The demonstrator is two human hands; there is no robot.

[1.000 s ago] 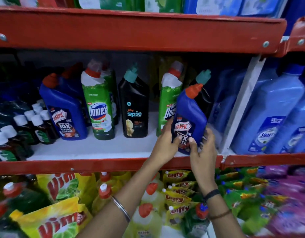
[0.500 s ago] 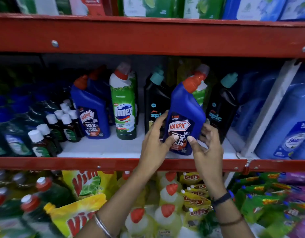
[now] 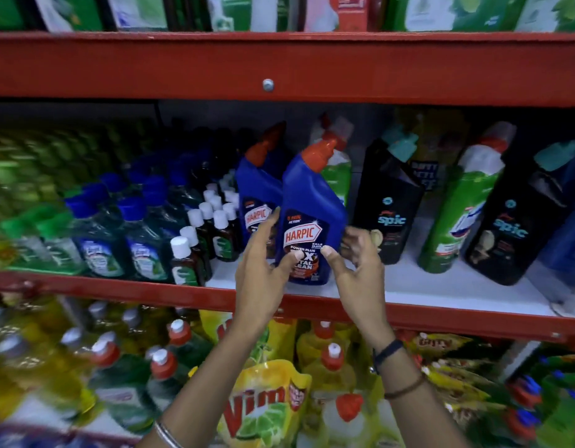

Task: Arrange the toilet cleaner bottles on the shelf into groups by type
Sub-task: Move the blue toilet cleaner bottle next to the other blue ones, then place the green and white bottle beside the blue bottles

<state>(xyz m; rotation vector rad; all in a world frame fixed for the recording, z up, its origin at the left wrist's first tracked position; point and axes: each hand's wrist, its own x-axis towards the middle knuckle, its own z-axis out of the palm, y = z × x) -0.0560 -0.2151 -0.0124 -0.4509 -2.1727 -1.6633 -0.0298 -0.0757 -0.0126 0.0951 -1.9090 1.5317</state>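
Hands, left hand (image 3: 262,273) and right hand (image 3: 357,273), clasp an upright blue Harpic bottle (image 3: 308,215) beside another Harpic bottle (image 3: 257,195).

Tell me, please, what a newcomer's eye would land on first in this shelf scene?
Most likely the blue Harpic bottle at the centre of the middle shelf, gripped low down between the left hand and right hand. Just to its left stands a second Harpic bottle, while black Spic bottles alternate with green-and-white ones to the right. The red shelf rail frames everything.
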